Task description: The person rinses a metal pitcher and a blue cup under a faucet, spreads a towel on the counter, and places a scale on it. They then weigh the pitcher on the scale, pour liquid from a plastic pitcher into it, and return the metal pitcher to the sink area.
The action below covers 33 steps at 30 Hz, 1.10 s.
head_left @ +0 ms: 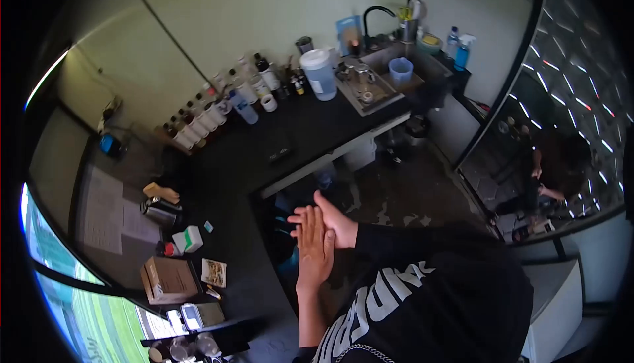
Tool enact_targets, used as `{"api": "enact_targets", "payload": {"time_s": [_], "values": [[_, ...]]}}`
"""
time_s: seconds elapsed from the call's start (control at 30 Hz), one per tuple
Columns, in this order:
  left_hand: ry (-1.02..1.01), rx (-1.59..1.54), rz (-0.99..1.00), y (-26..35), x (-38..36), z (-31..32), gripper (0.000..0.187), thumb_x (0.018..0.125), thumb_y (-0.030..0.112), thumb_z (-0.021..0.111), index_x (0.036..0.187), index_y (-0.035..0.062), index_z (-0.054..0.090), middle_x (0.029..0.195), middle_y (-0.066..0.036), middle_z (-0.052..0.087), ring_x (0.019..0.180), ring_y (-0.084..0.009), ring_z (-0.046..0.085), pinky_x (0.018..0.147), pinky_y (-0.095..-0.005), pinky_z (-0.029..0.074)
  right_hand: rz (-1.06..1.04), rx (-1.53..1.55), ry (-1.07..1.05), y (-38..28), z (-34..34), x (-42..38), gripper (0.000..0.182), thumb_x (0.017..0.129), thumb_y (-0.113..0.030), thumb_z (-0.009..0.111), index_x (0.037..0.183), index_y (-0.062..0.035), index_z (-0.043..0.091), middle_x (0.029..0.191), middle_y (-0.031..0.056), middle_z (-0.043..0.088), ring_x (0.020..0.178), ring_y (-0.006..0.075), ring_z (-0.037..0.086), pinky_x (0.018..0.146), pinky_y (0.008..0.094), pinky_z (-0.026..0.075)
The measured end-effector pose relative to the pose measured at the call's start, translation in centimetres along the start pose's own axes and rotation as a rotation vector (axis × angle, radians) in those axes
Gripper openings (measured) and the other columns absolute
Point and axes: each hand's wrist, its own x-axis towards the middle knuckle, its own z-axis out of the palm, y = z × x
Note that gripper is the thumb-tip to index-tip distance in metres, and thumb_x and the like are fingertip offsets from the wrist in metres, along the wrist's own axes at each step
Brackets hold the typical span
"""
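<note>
My left hand (313,251) lies flat against the palm of my right hand (340,223), its back towards me and its fingers stretched out. Reaching in from the right, my right hand has its palm turned up towards me, with the thumb raised and the fingers partly behind the left hand. No object shows between them. Both hands are in front of my black printed shirt (422,290), over the floor beside the dark counter (247,237).
Bottles (198,119), a lidded pitcher (319,76) and a sink (426,66) with a blue measuring cup (400,69) line the back counter. On the left counter are a cardboard box (170,280) and a small tray (213,272). Another person (558,165) sits at right.
</note>
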Motion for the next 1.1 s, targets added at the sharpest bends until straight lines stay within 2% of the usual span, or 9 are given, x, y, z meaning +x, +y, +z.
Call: {"api": "enact_targets", "payload": {"time_s": [0.17,0.33,0.47,0.67,0.8,0.87,0.93,1.0,1.1], "values": [[-0.36,-0.439,-0.128,1.9,2.3,3.8,0.057,0.103,0.03,0.054,0.15,0.0002,0.037,0.149,-0.024,0.045,0.133,-0.0386,0.051,0.109,-0.0454,0.04,-0.458,0.021,0.354,-11.0,-9.5,-4.0,0.059,0.1,-0.053,0.052,0.144,-0.0148,0.042,0.142,0.0094,0.052,0.115,0.0269,0.059,0.096,0.0458,0.049],[-0.219,-0.39,-0.222,1.3,1.6,11.7,0.068,0.1,0.031,0.062,0.152,0.0,0.032,0.15,-0.026,0.042,0.13,-0.039,0.053,0.105,-0.0426,0.044,-0.816,-0.488,0.72,-25.5,-21.8,-7.5,0.039,0.099,-0.031,0.064,0.132,-0.0133,0.054,0.115,0.0018,0.062,0.1,0.0171,0.063,0.075,0.0339,0.055],[-0.217,-0.591,-0.567,2.7,3.8,17.0,0.08,0.098,0.037,0.064,0.156,0.0007,0.021,0.157,-0.03,0.028,0.132,-0.0395,0.051,0.109,-0.0425,0.042,-1.2,-1.601,1.328,-39.3,-33.8,-6.8,0.054,0.091,-0.039,0.069,0.134,-0.0096,0.055,0.127,0.0122,0.059,0.119,0.0317,0.055,0.092,0.0484,0.048],[-0.203,0.002,-0.525,8.4,12.2,18.4,0.083,0.097,0.038,0.065,0.157,0.0025,0.019,0.161,-0.031,0.017,0.138,-0.0406,0.045,0.108,-0.0419,0.044,-0.591,-1.953,1.403,-45.3,-35.3,-10.0,0.051,0.09,-0.045,0.067,0.13,-0.0138,0.058,0.128,0.0092,0.054,0.12,0.036,0.049,0.092,0.0552,0.045],[-0.005,-0.259,-0.457,12.6,16.4,18.5,0.066,0.102,0.03,0.06,0.155,0.0069,0.03,0.162,-0.023,0.022,0.137,-0.0376,0.047,0.108,-0.043,0.044,-0.831,-1.747,1.44,-45.5,-39.1,-7.3,0.024,0.097,-0.032,0.059,0.108,-0.0112,0.063,0.106,0.0082,0.063,0.106,0.0318,0.058,0.086,0.0478,0.048],[-0.021,-0.468,-0.384,12.7,17.5,19.1,0.058,0.106,0.027,0.052,0.155,0.0044,0.031,0.162,-0.017,0.023,0.138,-0.0336,0.047,0.11,-0.0419,0.042,-0.966,-1.445,1.42,-46.2,-40.5,-6.2,0.022,0.098,-0.03,0.06,0.107,-0.0102,0.065,0.097,0.0096,0.066,0.099,0.0266,0.063,0.085,0.0393,0.049],[-0.013,-0.62,-0.441,12.5,18.7,19.7,0.055,0.107,0.031,0.047,0.153,0.0037,0.034,0.16,-0.016,0.028,0.137,-0.0332,0.047,0.11,-0.0416,0.042,-1.053,-0.76,0.912,-45.2,-39.3,-7.2,0.022,0.1,-0.027,0.06,0.109,-0.0073,0.066,0.099,0.0051,0.068,0.098,0.0182,0.065,0.085,0.0342,0.05],[-0.003,-0.781,-0.493,12.8,20.5,20.1,0.053,0.109,0.035,0.043,0.151,0.003,0.036,0.158,-0.016,0.033,0.137,-0.0327,0.048,0.109,-0.0412,0.042,-1.16,-0.666,0.453,-44.0,-33.0,-9.9,0.021,0.102,-0.022,0.06,0.108,-0.0032,0.065,0.097,-0.0011,0.067,0.096,0.0104,0.064,0.087,0.0298,0.051],[0.197,-0.667,-0.368,13.9,24.7,20.4,0.055,0.11,0.042,0.034,0.143,-0.0011,0.044,0.143,-0.016,0.052,0.132,-0.0285,0.051,0.111,-0.0404,0.04,-0.579,-0.268,-0.041,-43.2,-21.3,-15.8,0.023,0.102,-0.017,0.059,0.118,-0.0014,0.065,0.11,0.0001,0.068,0.101,0.0084,0.063,0.093,0.0265,0.05]]}}
